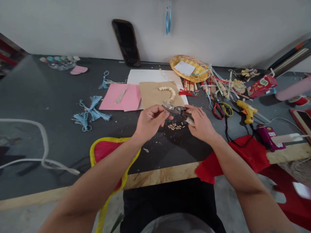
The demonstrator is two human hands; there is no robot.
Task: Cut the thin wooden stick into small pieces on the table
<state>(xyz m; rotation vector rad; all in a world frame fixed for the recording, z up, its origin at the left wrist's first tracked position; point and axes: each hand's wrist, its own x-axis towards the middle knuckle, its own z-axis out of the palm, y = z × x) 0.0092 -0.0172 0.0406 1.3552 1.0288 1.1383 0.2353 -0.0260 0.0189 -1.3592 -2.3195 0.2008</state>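
Observation:
My right hand (199,123) is wrapped round the handles of dark-bladed pruning shears (178,110), whose blades point left. At the blade tips, my left hand (152,121) is closed in a pinch; whatever lies between its fingers is too small to make out. Just behind the blades, a curved string of pale beads (172,90) rests on brown paper (149,94). Several small cut pale pieces (175,126) lie on the dark table below the shears.
Pink paper (131,97) and blue tassels (91,111) lie left. A wicker basket (190,77) stands behind. Scissors (218,110), a yellow glue gun (247,111) and red cloth (247,155) are on the right. A phone (126,43) leans on the wall.

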